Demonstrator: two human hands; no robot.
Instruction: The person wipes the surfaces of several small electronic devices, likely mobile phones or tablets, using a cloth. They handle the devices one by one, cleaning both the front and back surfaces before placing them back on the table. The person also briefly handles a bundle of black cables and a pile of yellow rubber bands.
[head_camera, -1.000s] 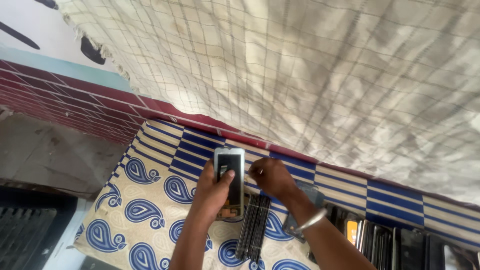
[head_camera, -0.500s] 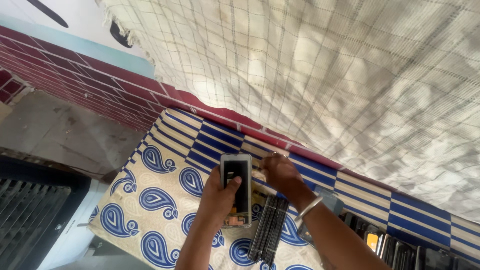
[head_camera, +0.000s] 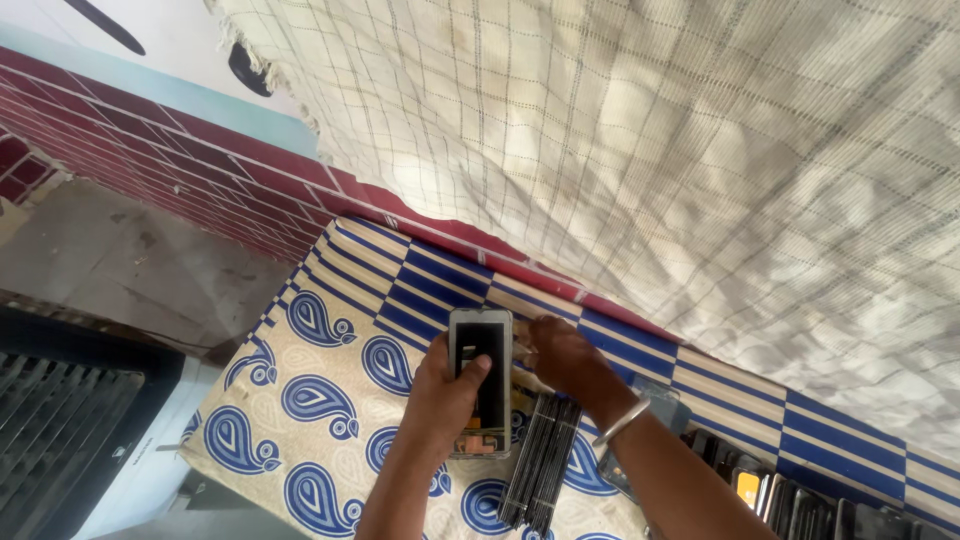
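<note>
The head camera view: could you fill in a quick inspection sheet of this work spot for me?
Surface: cream cloth with blue paisley and striped border, spread flat.
Job's things: white-framed phone screen panel, dark glass, held upright over the cloth.
Clutter: a row of dark flat panels on edge; more phone parts at lower right.
Hands: left hand grips the panel, thumb on the glass; right hand touches its right edge, a metal bangle on the wrist.
Cables: nothing seen.
Surroundings: checked pale cloth hanging behind, maroon brick-pattern wall, dark grille at left.
</note>
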